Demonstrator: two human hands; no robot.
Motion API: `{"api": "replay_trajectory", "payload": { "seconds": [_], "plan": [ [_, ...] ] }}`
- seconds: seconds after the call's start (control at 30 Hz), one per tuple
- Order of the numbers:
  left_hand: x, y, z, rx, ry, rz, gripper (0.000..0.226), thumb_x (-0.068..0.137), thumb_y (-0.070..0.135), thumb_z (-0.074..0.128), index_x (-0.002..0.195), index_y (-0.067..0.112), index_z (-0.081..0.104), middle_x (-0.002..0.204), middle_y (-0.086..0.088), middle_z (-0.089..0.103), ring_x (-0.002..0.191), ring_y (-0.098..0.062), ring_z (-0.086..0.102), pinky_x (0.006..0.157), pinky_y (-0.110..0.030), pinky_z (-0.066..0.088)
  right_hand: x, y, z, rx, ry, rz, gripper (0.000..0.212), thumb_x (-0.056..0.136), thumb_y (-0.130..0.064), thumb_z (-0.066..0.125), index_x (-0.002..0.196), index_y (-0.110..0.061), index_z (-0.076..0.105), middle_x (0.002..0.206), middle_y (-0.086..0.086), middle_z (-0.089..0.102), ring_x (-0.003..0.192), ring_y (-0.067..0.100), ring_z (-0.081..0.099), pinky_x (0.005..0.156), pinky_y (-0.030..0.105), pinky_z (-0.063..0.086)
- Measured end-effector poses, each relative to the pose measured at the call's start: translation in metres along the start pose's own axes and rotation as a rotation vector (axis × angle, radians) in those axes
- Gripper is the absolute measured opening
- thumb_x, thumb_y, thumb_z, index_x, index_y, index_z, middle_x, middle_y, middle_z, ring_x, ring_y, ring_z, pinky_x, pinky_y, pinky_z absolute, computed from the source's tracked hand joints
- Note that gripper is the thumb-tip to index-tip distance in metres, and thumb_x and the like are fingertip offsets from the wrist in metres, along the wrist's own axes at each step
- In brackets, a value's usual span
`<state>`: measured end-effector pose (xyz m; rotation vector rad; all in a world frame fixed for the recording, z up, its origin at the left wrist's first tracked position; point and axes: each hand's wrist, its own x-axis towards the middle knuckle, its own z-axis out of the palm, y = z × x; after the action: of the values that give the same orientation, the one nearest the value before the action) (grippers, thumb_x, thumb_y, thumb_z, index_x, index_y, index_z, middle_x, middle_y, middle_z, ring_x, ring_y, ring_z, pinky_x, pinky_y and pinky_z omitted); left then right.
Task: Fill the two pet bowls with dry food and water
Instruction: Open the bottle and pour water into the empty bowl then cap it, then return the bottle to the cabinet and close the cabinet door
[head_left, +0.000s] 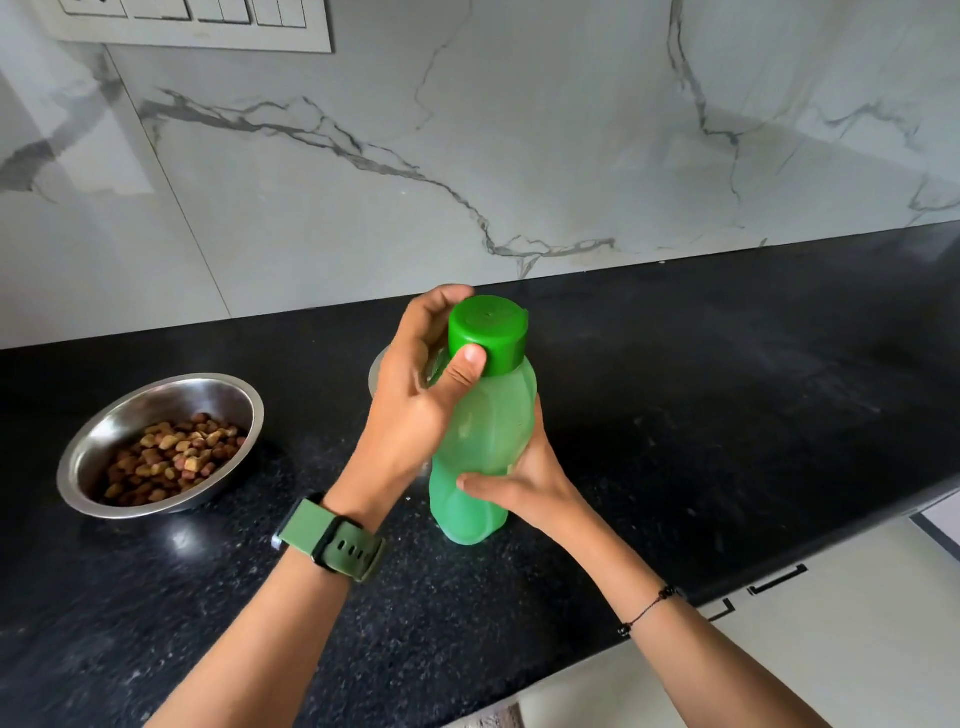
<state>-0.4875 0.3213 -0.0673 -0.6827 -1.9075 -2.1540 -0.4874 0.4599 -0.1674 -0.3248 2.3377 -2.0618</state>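
A translucent green water bottle (480, 431) stands upright over the black counter (727, 415), its darker green cap (491, 332) on. My left hand (415, 395) curls round the cap, thumb pressed on its near side. My right hand (524, 478) grips the bottle's lower body from the right. A steel bowl (104, 452) at the left holds brown dry food (171, 457). Behind my left hand only a sliver of a second steel bowl (375, 371) shows; its inside is hidden.
A marble-patterned wall (519, 156) backs the counter, with a switch panel (192, 21) at the top left. White drawers with dark handles (776, 579) sit below the counter's front edge at the right.
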Motion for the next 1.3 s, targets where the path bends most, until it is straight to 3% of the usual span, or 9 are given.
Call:
{"api": "replay_trajectory", "payload": {
  "seconds": [0.13,0.27,0.47,0.6,0.73,0.9,1.0,1.1,1.3],
  "plan": [
    [0.009,0.008,-0.009,0.094,-0.211,-0.067,0.053,0.071,0.042,0.065,0.117,0.025,0.047,0.104,0.006,0.061,0.096,-0.005,0.060,0.084,-0.020,0.048,0.000,-0.002,-0.003,0.020,-0.080,-0.021,0.098,0.054,-0.022,0.077,0.137,-0.019,0.024,0.130,0.014,0.048,0.119,0.021,0.052,0.095,0.033,0.048],
    [0.017,0.013,-0.003,0.232,-0.202,-0.093,0.056,0.060,0.038,0.076,0.107,0.026,0.048,0.093,0.005,0.061,0.084,-0.008,0.060,0.079,-0.026,0.051,0.001,-0.011,-0.006,0.063,-0.144,0.025,0.103,0.057,-0.016,0.076,0.141,0.000,0.019,0.125,0.014,0.051,0.112,0.013,0.057,0.086,0.022,0.048],
    [0.033,0.027,-0.014,0.314,-0.349,-0.127,0.050,0.064,0.027,0.079,0.107,0.020,0.054,0.093,0.002,0.061,0.084,-0.009,0.060,0.078,-0.029,0.051,0.004,-0.028,-0.014,0.086,-0.265,0.094,0.097,0.055,-0.004,0.075,0.137,0.004,0.024,0.110,0.003,0.058,0.100,0.008,0.062,0.079,0.022,0.050],
    [0.036,0.043,-0.015,0.301,-0.357,-0.174,0.071,0.072,0.026,0.069,0.132,0.025,0.032,0.107,0.011,0.055,0.089,0.006,0.060,0.083,-0.016,0.051,0.004,-0.057,-0.018,0.083,-0.235,0.054,0.092,0.053,-0.014,0.075,0.133,0.000,0.033,0.109,0.005,0.062,0.099,0.014,0.063,0.078,0.026,0.052],
    [0.040,0.075,-0.015,0.291,-0.345,-0.170,0.089,0.074,0.034,0.072,0.143,0.024,0.016,0.116,0.017,0.052,0.097,0.014,0.059,0.077,-0.010,0.051,0.018,-0.127,-0.029,0.108,-0.218,-0.106,0.083,0.059,-0.011,0.071,0.133,0.001,0.037,0.110,0.004,0.066,0.100,0.020,0.066,0.077,0.030,0.054],
    [0.078,0.151,-0.013,0.444,-0.267,-0.031,0.086,0.067,0.053,0.073,0.138,0.028,0.031,0.114,0.012,0.060,0.099,0.002,0.062,0.082,-0.019,0.055,0.048,-0.241,-0.053,0.060,-0.087,-0.343,0.086,0.048,-0.018,0.074,0.127,-0.006,0.043,0.104,0.009,0.067,0.095,0.019,0.068,0.073,0.026,0.054],
    [0.110,0.211,-0.008,0.454,-0.214,0.080,0.075,0.067,0.051,0.072,0.131,0.028,0.041,0.111,0.005,0.066,0.099,-0.008,0.066,0.083,-0.033,0.058,0.065,-0.313,-0.064,0.002,-0.052,-0.501,0.076,0.046,-0.018,0.076,0.118,-0.010,0.052,0.101,0.008,0.070,0.094,0.023,0.069,0.074,0.033,0.056],
    [0.144,0.277,0.000,0.432,-0.234,0.172,0.063,0.070,0.044,0.067,0.126,0.024,0.047,0.109,0.004,0.068,0.093,-0.009,0.070,0.075,-0.027,0.059,0.080,-0.384,-0.073,-0.035,-0.003,-0.637,0.061,0.049,-0.010,0.081,0.106,-0.016,0.059,0.099,0.004,0.072,0.093,0.022,0.070,0.079,0.037,0.057],
    [0.221,0.375,0.018,0.432,-0.088,0.209,0.025,0.090,0.034,0.058,0.102,0.012,0.060,0.093,-0.005,0.069,0.083,-0.021,0.069,0.068,-0.031,0.055,0.110,-0.499,-0.080,-0.349,0.194,-0.716,0.064,0.084,-0.045,0.059,0.137,-0.020,0.033,0.122,-0.007,0.055,0.100,0.009,0.057,0.073,0.021,0.050]
  ]
}}
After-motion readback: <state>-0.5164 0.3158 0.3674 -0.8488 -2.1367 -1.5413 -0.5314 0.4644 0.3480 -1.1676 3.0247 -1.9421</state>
